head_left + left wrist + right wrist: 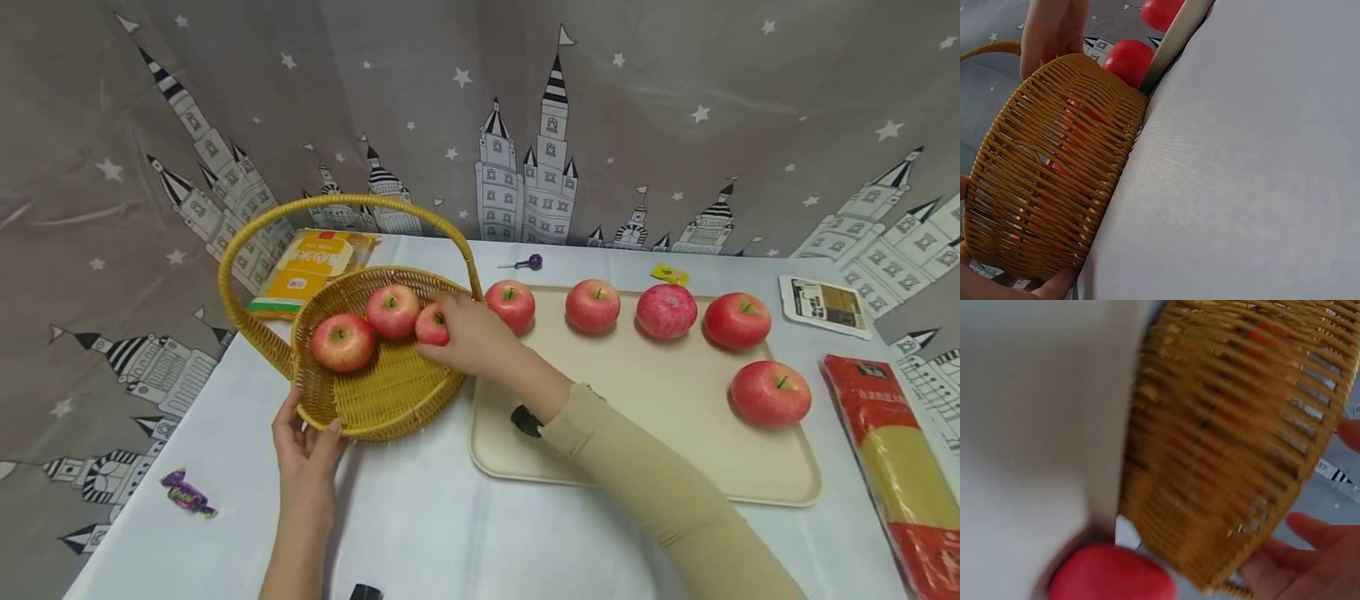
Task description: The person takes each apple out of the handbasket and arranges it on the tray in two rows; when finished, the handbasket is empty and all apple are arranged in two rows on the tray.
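A yellow wicker basket (393, 387) with a tall arched handle stands on the left side of the table. My left hand (303, 454) grips its near-left rim, thumb on the near side, as the left wrist view also shows. Inside lie two red apples, one at left (343, 342) and one behind it (393, 312). My right hand (476, 333) reaches over the right rim and holds a third apple (431, 325) low inside the basket; the hand covers part of that apple. In the right wrist view the basket's weave hides most of the fruit.
A beige tray (600, 462) at right carries several apples along its back and right edges. Around are an orange packet (318, 262), a purple lollipop (532, 262), a yellow sweet (670, 274), a white sachet (825, 306), a red packet (892, 458) and a purple wrapped candy (187, 493).
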The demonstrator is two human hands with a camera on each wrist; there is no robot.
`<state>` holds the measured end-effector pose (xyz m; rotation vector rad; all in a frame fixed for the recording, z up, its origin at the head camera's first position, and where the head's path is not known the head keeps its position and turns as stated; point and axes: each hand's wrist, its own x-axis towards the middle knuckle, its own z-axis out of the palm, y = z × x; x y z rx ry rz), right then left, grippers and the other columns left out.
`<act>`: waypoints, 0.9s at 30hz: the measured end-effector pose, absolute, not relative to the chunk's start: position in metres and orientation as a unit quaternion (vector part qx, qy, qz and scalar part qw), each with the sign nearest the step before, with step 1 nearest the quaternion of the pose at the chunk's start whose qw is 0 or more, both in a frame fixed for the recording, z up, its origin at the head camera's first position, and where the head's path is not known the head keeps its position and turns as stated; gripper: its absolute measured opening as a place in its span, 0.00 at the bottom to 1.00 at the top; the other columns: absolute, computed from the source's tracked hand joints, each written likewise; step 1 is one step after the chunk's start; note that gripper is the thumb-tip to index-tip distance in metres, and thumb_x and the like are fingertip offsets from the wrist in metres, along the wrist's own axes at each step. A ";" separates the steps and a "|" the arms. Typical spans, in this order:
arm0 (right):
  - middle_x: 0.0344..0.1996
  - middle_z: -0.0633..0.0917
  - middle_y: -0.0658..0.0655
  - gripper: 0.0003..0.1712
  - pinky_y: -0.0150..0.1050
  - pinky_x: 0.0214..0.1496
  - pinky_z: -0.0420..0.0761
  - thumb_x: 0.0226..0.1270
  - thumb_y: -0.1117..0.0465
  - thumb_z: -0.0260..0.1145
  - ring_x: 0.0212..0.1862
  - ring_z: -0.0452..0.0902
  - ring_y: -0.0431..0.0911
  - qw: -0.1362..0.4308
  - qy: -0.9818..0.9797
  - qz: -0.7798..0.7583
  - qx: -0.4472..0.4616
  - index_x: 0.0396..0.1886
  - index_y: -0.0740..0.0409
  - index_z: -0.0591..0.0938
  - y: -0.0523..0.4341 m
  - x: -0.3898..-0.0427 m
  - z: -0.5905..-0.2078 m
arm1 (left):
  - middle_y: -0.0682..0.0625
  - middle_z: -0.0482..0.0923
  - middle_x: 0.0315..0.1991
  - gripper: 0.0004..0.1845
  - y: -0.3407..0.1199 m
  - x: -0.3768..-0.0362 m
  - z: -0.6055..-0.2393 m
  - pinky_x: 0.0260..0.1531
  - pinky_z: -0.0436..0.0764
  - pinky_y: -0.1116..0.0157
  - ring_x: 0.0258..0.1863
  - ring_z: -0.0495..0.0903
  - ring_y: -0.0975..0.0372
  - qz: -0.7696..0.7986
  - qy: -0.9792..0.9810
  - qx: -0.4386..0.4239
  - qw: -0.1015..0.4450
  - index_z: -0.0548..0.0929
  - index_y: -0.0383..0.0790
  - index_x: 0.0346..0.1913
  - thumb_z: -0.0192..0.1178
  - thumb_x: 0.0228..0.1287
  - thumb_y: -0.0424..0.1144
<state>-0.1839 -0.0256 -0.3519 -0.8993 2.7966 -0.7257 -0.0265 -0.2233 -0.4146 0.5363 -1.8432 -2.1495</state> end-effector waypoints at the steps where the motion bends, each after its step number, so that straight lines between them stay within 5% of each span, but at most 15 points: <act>1: 0.63 0.72 0.59 0.45 0.46 0.65 0.69 0.61 0.40 0.65 0.63 0.68 0.52 0.059 0.928 -0.224 -0.293 0.70 0.59 0.65 -0.031 -0.186 -0.353 | 0.46 0.43 0.73 0.37 -0.224 -0.026 -0.414 0.52 0.75 0.75 0.71 0.53 0.52 -0.737 -0.636 0.187 0.130 0.46 0.53 0.75 0.49 0.71 0.28; 13: 0.47 0.79 0.54 0.37 0.43 0.45 0.80 0.54 0.39 0.65 0.47 0.77 0.48 0.048 0.949 -0.161 -0.267 0.59 0.57 0.73 -0.049 -0.202 -0.372 | 0.47 0.44 0.72 0.37 -0.223 -0.027 -0.416 0.51 0.75 0.76 0.70 0.53 0.52 -0.740 -0.633 0.185 0.131 0.45 0.52 0.75 0.49 0.72 0.28; 20: 0.48 0.80 0.48 0.40 0.38 0.52 0.77 0.50 0.39 0.68 0.49 0.74 0.42 -0.016 0.908 -0.278 -0.314 0.61 0.51 0.74 -0.024 -0.179 -0.353 | 0.47 0.42 0.74 0.38 -0.221 -0.027 -0.416 0.52 0.74 0.75 0.71 0.52 0.53 -0.727 -0.643 0.206 0.122 0.45 0.55 0.75 0.50 0.72 0.31; 27: 0.54 0.77 0.46 0.44 0.40 0.54 0.76 0.48 0.40 0.75 0.54 0.72 0.40 -0.040 0.888 -0.353 -0.292 0.65 0.48 0.72 0.050 -0.134 -0.308 | 0.46 0.42 0.74 0.37 -0.222 -0.028 -0.416 0.52 0.75 0.75 0.71 0.52 0.53 -0.733 -0.640 0.194 0.125 0.44 0.54 0.75 0.49 0.72 0.29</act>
